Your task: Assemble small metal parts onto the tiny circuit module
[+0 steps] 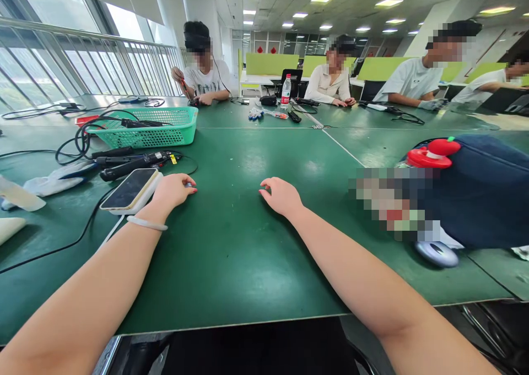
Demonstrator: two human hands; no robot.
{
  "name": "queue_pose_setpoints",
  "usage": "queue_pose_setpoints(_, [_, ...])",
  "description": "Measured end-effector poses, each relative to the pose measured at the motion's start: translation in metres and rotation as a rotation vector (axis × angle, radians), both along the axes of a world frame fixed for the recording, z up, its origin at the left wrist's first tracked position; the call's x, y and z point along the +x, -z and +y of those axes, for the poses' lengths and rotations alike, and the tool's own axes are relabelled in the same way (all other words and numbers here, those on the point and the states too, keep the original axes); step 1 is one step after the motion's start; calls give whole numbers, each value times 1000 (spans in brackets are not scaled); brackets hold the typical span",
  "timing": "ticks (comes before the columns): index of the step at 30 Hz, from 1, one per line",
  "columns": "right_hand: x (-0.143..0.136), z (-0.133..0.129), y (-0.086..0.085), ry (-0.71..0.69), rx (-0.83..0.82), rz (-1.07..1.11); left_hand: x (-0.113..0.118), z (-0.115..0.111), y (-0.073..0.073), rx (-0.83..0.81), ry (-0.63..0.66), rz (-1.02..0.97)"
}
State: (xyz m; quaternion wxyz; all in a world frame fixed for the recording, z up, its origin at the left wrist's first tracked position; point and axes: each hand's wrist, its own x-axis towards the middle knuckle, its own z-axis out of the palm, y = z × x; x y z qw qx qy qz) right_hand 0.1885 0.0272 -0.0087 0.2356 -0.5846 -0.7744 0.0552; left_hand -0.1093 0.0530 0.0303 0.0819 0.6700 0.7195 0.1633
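My left hand (172, 191) rests on the green table with its fingers bent in around a small pale bit, too small to name. A grey-white band (146, 223) circles that wrist. Beside this hand lies a phone (131, 189) on top of a white block, with a white cable running from it. My right hand (283, 196) is at the table's middle, apart from the left. Its fingers are loosely curved, thumb and forefinger apart, and nothing shows between them.
On the left are a green basket (151, 135) with cables, a black handheld device (132, 166) and white gloves (53, 182). To the right stand a dark blue bag (479, 193), a red lid (430, 157) and a mouse (437, 254). A bottle (286, 93) and several people are across the table.
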Motion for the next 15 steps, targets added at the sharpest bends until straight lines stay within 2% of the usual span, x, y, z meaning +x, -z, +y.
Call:
queue_pose_setpoints(4, [0, 1, 1, 1, -7, 27, -9, 1, 1, 0, -29, -3])
queue_pose_setpoints(9, [1, 2, 3, -12, -22, 69, -15, 10, 20, 87, -76, -163])
queue_pose_setpoints(12, [0, 2, 4, -27, -37, 97, -3, 15, 31, 91, -27, -309])
queue_pose_setpoints(15, [-2, 3, 4, -87, -62, 121, 29, 11, 33, 53, 100, -493])
